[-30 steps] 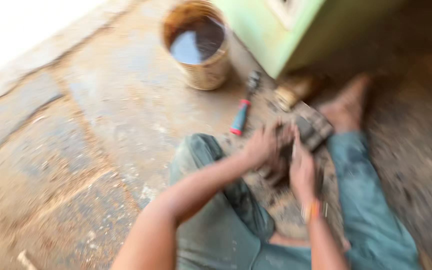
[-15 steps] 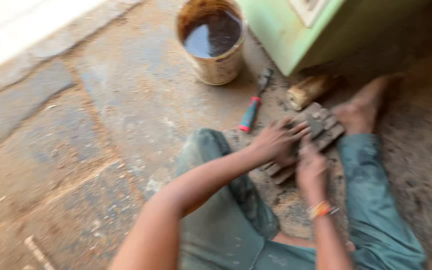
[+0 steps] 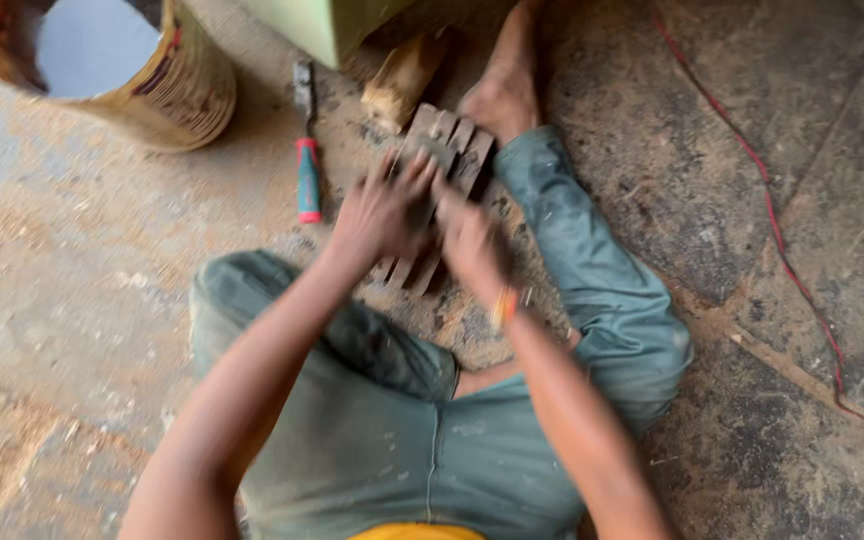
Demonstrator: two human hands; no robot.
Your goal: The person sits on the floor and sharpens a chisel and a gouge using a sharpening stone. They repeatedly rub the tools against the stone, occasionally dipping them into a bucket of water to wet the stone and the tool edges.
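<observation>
Your left hand (image 3: 384, 212) and right hand (image 3: 472, 243) both press down on the slatted wooden block (image 3: 442, 160) lying on the floor between your legs; blur hides the fingers' grip.

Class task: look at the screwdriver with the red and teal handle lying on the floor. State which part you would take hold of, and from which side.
Grip the screwdriver by its thick red and teal handle, coming down from above. It lies flat on the stone floor with bare floor on both sides, and the handle end points towards the person, nearest the left hand. The thin metal shank points away, towards the bucket.
</observation>
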